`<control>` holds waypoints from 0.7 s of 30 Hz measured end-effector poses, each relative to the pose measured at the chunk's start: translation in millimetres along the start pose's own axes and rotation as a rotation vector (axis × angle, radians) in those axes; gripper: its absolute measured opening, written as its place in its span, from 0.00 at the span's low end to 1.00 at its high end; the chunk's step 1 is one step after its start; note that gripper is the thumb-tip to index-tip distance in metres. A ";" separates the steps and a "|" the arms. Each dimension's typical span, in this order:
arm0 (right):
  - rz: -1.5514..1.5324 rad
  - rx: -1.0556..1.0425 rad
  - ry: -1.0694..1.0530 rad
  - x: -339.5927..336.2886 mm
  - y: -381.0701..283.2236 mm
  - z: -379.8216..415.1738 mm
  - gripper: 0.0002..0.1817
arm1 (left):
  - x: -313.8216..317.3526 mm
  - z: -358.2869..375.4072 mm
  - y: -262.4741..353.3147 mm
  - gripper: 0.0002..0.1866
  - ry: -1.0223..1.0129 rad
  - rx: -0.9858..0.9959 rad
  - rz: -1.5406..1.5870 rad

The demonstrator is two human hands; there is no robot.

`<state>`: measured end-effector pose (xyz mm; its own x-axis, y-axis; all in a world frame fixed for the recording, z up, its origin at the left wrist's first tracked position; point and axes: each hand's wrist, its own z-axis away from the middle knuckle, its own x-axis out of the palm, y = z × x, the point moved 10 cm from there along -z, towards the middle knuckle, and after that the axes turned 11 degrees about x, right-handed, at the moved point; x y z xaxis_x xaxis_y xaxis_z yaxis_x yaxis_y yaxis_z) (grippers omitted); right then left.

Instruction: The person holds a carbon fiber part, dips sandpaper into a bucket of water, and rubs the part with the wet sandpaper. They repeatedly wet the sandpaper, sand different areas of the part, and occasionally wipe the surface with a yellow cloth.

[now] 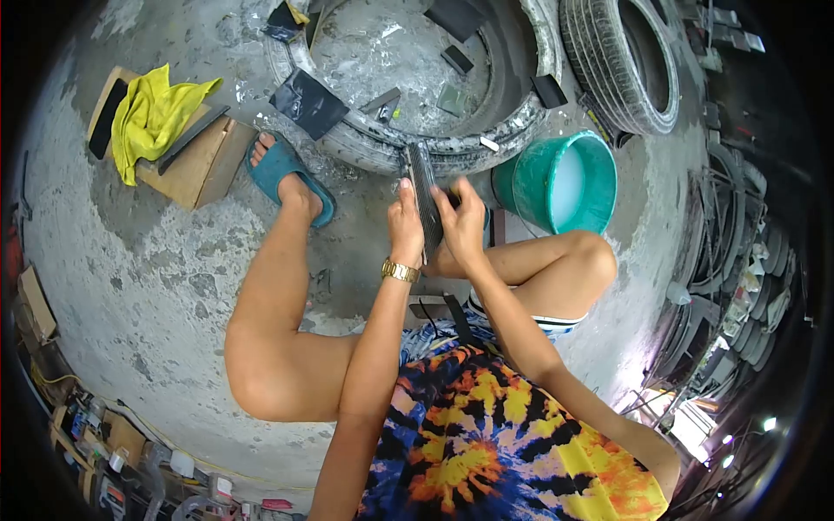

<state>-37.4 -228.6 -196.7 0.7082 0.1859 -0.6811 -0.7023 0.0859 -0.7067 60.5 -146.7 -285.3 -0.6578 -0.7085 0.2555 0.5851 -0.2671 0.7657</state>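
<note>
A long, narrow dark piece with a woven carbon-fibre look (420,187) points away from me between my legs, its far end against the near side of a tyre (347,143). My left hand (406,226) is closed round its left edge, thumb stretched along it; a gold watch sits on that wrist. My right hand (463,219) is at the right edge with fingers bent and pressed together. Whatever those fingers may hold is hidden. To the right of this hand stands a green bucket (530,187) of cloudy whitish liquid.
Dark sheets (309,103) and small scraps lie on and inside the tyre. Another tyre (608,65) is at the upper right. A yellow cloth (152,122) drapes over a wooden box (213,165) at the left. Stacked parts (747,286) line the right side.
</note>
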 end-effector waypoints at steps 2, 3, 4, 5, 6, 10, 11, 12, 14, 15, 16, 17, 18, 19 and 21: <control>-0.040 -0.008 -0.017 -0.8 1.1 1.9 0.17 | -4.3 -4.6 -7.7 0.32 -0.031 0.020 -0.169; -0.004 -0.060 0.024 1.5 -6.9 -7.5 0.17 | -3.3 -6.2 -9.3 0.32 -0.010 0.060 -0.101; 0.033 -0.109 0.068 3.4 -17.5 -17.2 0.17 | -0.8 -5.4 -3.3 0.32 -0.014 0.054 -0.100; 0.030 -0.161 0.124 3.6 -28.3 -23.3 0.17 | 0.5 -1.6 -1.0 0.32 -0.025 0.013 -0.061; 0.031 -0.155 0.122 0.4 -23.3 -13.8 0.17 | 1.0 2.2 1.9 0.31 -0.035 -0.022 -0.023; -0.011 -0.015 -0.008 0.3 -7.1 1.8 0.16 | -2.6 -7.1 -3.3 0.31 -0.048 -0.006 -0.090; 0.023 -0.116 0.037 2.1 -17.9 -6.6 0.16 | 2.8 -3.8 -7.2 0.29 -0.047 -0.045 0.049; 0.056 -0.215 0.091 1.9 -32.3 -16.9 0.15 | 2.7 -0.2 -8.5 0.29 -0.063 -0.044 0.035; 0.094 -0.260 0.121 0.4 -45.1 -48.2 0.14 | 5.3 -1.5 -9.8 0.28 -0.112 -0.053 0.099; -0.076 -0.168 0.070 -9.7 -51.0 -62.0 0.13 | 8.6 -1.8 -6.9 0.28 -0.135 -0.002 0.063; -0.248 -0.084 0.012 -19.9 -58.4 -69.9 0.12 | 15.4 3.9 13.4 0.28 -0.151 0.022 0.044; -0.341 -0.044 0.023 -41.7 -64.4 -70.0 0.11 | 22.5 14.4 28.4 0.28 -0.161 0.013 0.094; -0.432 -0.001 0.032 -63.9 -68.8 -66.6 0.10 | 28.2 24.9 38.5 0.28 -0.171 -0.001 0.143; -0.633 -0.041 0.098 -86.7 -75.5 -57.7 0.09 | 31.9 26.5 40.1 0.27 -0.257 -0.020 0.180; -0.645 -0.073 0.240 -123.6 -79.6 -28.7 0.08 | 40.3 42.4 59.8 0.27 -0.271 0.042 0.171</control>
<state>-66.9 -286.5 -61.8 0.9850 -0.1028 -0.1383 -0.1350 0.0388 -0.9901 48.8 -163.5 -204.2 -0.6575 -0.5393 0.5261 0.6816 -0.1283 0.7203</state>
